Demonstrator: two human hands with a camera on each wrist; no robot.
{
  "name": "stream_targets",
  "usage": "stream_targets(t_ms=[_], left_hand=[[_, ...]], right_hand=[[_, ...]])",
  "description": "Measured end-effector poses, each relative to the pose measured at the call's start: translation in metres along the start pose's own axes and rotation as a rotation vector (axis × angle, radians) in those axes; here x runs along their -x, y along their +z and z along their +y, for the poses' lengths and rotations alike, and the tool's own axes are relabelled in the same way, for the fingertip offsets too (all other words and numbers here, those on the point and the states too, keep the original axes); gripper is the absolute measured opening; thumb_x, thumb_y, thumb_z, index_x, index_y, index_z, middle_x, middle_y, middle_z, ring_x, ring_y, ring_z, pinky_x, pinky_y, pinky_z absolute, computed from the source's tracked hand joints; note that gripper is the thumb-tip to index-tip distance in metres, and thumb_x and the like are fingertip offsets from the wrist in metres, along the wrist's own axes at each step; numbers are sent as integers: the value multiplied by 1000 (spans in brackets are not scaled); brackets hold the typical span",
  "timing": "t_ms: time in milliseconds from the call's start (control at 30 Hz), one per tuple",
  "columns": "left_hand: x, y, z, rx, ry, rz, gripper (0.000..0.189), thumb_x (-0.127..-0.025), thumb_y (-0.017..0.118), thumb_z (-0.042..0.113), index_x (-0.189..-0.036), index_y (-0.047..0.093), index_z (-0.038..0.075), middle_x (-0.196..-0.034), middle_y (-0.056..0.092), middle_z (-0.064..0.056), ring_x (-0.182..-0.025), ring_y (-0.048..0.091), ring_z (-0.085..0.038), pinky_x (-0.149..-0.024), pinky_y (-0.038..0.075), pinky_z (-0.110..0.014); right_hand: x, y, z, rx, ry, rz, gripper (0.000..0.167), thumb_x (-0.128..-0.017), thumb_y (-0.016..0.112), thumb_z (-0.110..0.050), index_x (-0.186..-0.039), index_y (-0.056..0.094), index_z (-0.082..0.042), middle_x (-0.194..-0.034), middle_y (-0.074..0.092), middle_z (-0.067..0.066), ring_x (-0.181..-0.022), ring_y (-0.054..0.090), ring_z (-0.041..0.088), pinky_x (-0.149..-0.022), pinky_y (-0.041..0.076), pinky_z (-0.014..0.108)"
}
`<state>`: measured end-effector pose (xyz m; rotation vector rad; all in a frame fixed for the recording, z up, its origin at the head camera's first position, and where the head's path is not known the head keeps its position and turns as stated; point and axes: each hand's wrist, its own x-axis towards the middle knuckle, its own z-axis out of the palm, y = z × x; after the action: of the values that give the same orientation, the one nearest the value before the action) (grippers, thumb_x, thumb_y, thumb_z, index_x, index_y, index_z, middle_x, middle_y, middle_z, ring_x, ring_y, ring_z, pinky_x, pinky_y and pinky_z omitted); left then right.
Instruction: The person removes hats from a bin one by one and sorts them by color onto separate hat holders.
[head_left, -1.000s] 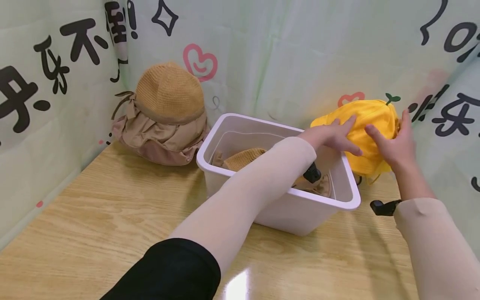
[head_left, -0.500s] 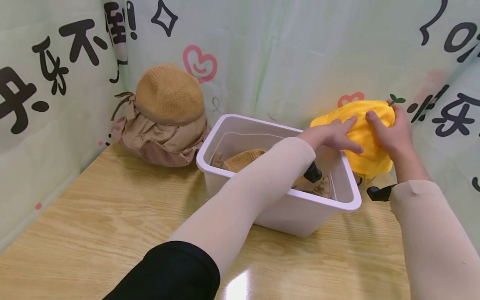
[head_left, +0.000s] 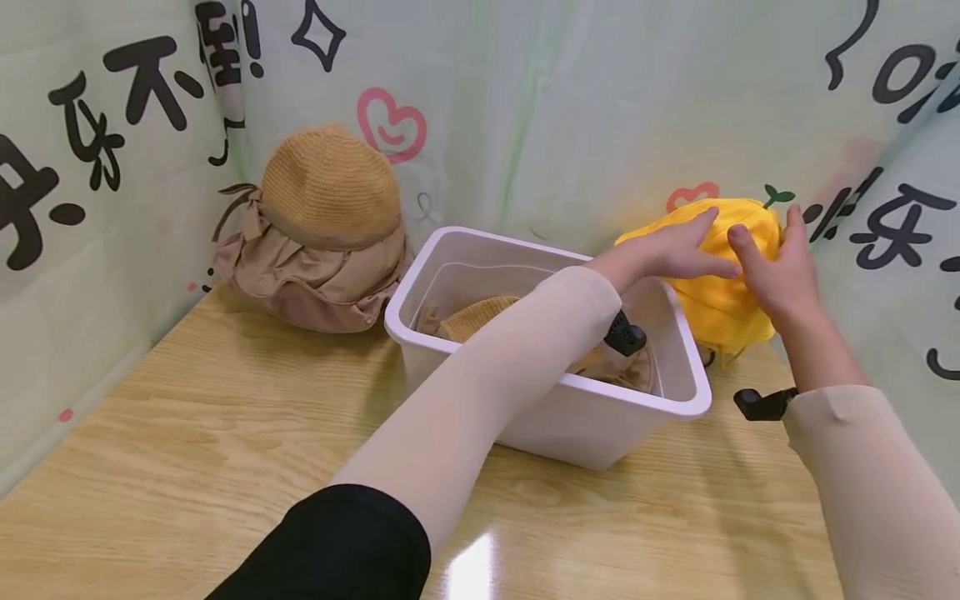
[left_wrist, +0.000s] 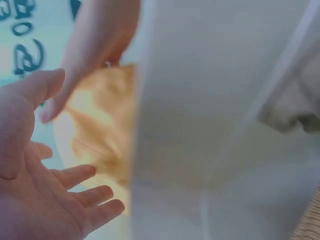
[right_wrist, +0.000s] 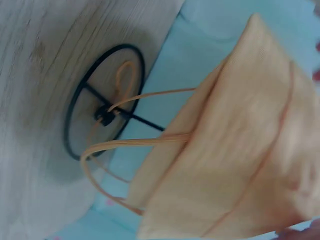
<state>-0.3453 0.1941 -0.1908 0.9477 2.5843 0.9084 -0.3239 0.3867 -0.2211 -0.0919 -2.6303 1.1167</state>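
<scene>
Yellow hat (head_left: pixel 723 312), one, topped by a green sprout (head_left: pixel 778 196): between and just beyond the two hands, contact unclear; left hand (head_left: pixel 678 250), fingers outstretched and apart, at the hat's left; right hand (head_left: pixel 786 275), thumb and fingers parted, at its right; black ring stand (right_wrist: pixel 105 116): below the right hand; pale bin (head_left: pixel 585 429): below and nearer than the left hand; straw-crowned hat (head_left: pixel 330 192): well left of the left hand

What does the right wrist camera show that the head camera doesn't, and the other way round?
Only the right wrist view shows the black ring's crossbar. Only the head view shows the white bin, the tan hat left of it and the green sprout on the yellow hat. Both share the yellow hat and wooden table.
</scene>
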Motion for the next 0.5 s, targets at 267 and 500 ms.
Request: stream_targets(t_ms=[267,500], left_hand=[[19,-19,2,116,50,112,87,-98,54,48,-161,-3,29,-163,12,23,-145,17,9,-113,21,-11],[46,-56,-10,122,33,98,88,-97,56,50,-161,1,29,-164,17,16,-144,32,-2,-112,30,-15]], right_hand=[[27,11,-20,69,-182,26,97,-97,48,-57,-157,-21,-22,-165,-20,3,-150,-23,28,-115,-12,65],[52,13,-39,151,-331,-109,94,-99,50,-49,-158,-16,-15,-165,-20,7,-150,-23,29,-112,-13,68]])
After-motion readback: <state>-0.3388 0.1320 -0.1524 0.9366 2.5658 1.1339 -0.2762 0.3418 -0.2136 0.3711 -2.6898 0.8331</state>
